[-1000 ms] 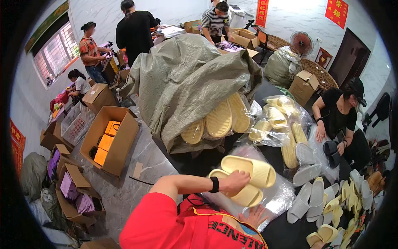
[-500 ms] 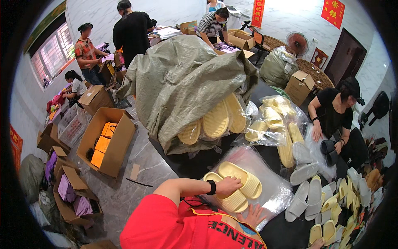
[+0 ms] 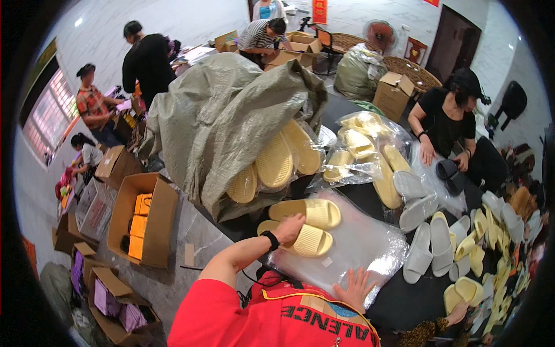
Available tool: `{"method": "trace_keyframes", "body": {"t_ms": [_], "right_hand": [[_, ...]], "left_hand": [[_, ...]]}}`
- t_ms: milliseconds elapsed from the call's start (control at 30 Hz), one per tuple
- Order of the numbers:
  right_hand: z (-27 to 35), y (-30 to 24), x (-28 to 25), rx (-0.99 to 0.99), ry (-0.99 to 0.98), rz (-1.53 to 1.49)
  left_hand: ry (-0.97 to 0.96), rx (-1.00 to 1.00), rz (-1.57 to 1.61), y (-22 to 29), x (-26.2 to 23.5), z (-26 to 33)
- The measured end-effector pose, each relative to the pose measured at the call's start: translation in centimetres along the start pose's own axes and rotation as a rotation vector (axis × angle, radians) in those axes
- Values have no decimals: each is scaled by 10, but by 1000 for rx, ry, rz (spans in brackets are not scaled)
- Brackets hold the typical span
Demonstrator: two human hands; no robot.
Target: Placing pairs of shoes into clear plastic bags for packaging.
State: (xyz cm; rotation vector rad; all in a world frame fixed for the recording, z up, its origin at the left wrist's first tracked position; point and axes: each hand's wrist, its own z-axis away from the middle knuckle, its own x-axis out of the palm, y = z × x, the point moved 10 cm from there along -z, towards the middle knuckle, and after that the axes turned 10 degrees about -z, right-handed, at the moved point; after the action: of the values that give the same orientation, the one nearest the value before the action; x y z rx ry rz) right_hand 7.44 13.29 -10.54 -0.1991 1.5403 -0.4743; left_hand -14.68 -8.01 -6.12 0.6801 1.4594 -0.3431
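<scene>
A pair of pale yellow slide slippers [image 3: 315, 240] lies side by side on a stack of clear plastic bags [image 3: 370, 243], toes pointing right. My left hand [image 3: 289, 228], with a black band at the wrist, is closed on the nearer slipper, at the inner edge beside the other one; the fingertips are partly hidden. My right hand [image 3: 354, 286] lies flat on the near edge of the plastic bags, fingers spread, holding nothing.
A big grey-green woven sack [image 3: 214, 115] spilling yellow slippers stands beyond. Bagged slippers [image 3: 361, 144] and grey slippers [image 3: 430, 248] lie to the right, near a co-worker [image 3: 451, 121] handling dark slippers. Another person's hand [image 3: 458, 312] touches yellow slippers. An open carton [image 3: 165, 214] sits left.
My left hand has shifted the yellow slippers leftward on the plastic bags and turned them so their toes point right. My right hand stays flat on the bags. The view has swung slightly.
</scene>
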Motion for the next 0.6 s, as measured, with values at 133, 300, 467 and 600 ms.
{"method": "trace_keyframes", "body": {"t_ms": [133, 300, 467, 600], "right_hand": [[-3, 1, -2, 0, 8, -6], [-4, 3, -2, 15, 3, -18], [-5, 13, 14, 41, -37, 0], [-4, 2, 3, -56, 85, 62]], "left_hand": [[75, -79, -5, -6, -34, -3], [58, 33, -9, 53, -64, 1], [-35, 345, -17, 126, -37, -2], [-71, 457, -88, 151, -8, 0]]}}
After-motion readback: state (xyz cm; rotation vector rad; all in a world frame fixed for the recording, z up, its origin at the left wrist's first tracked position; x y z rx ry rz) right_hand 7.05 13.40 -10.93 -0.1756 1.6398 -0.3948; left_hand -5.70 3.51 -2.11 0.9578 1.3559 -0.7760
